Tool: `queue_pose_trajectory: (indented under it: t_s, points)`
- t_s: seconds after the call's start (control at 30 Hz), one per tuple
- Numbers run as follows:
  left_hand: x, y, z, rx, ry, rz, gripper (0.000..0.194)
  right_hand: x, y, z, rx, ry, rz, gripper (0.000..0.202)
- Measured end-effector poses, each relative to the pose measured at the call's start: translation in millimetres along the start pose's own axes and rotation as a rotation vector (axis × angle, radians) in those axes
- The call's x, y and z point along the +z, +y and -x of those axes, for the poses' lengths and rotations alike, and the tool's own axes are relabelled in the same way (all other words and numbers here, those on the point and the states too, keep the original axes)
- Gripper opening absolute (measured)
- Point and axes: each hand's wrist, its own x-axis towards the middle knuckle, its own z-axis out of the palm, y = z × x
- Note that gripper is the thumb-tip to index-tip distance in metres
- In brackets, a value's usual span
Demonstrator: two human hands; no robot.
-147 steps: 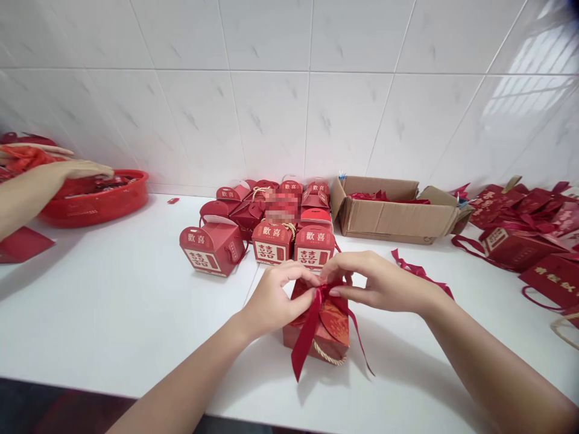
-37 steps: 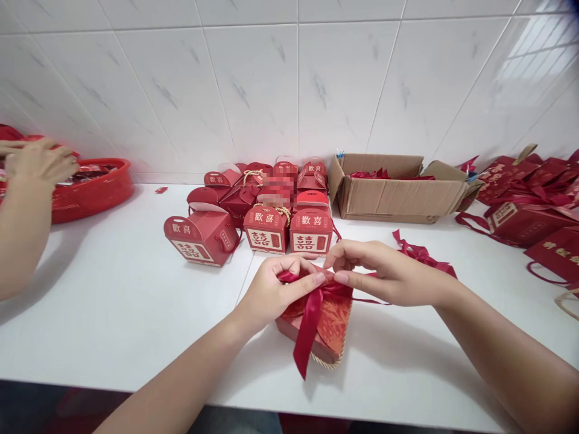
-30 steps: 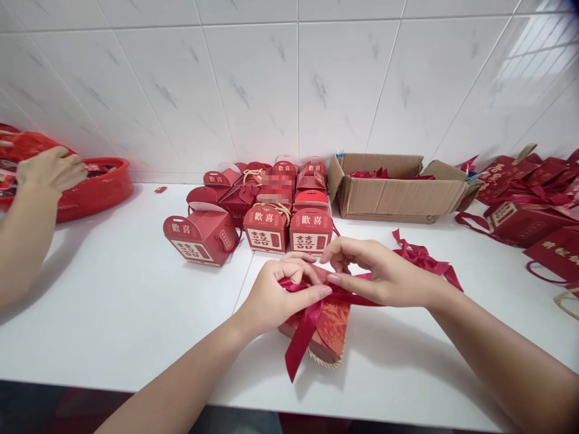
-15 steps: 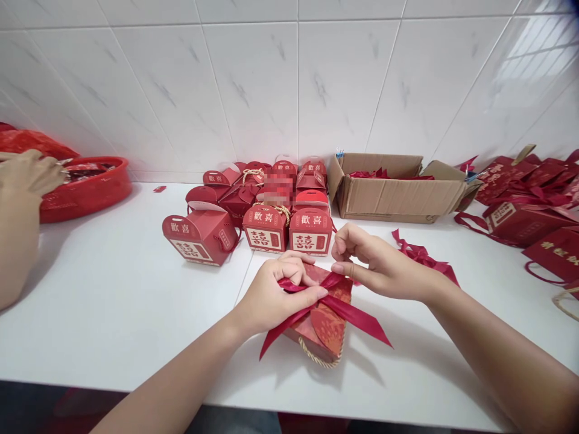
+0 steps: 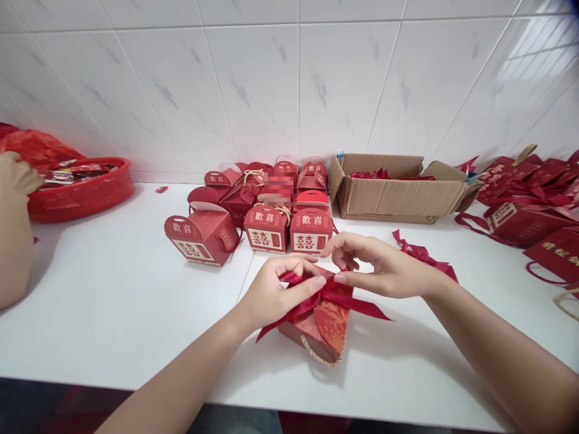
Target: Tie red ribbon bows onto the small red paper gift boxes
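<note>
- A smooth white table (image 5: 136,337) spans the view from side to side, a thin seam (image 5: 245,277) crossing its top.
- Directly behind the table stands a tiled wall (image 5: 253,78), glossy white with short grey streaks.
- Above the table, one horizontal grout line (image 5: 253,25) crosses the wall; others slant down toward the tabletop.
- High over the table's right end, a bright barred reflection (image 5: 536,57) shines on the tiles.
- Below the table's near edge, it is dark and blurred.
- Soft-edged shadows lie on the tabletop.
</note>
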Motion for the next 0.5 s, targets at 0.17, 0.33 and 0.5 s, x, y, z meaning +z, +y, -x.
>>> queue_pose_trajectory:
  t_s: [0.17, 0.33, 0.5]
  points:
    - [1.2, -3, 0, -0.024, 0.016, 0.000, 0.037, -3, -3, -1, 0.071, -0.058, -0.149, 0.013]
    - [2.5, -3, 0, -0.056, 0.041, -0.031, 0.034, 2, -2, -3, 0.177, -0.031, -0.255, 0.019]
    - [4.5, -4, 1, -0.052, 0.073, 0.013, 0.042, 21, 5, -11, 0.201, 0.327, -0.275, 0.027]
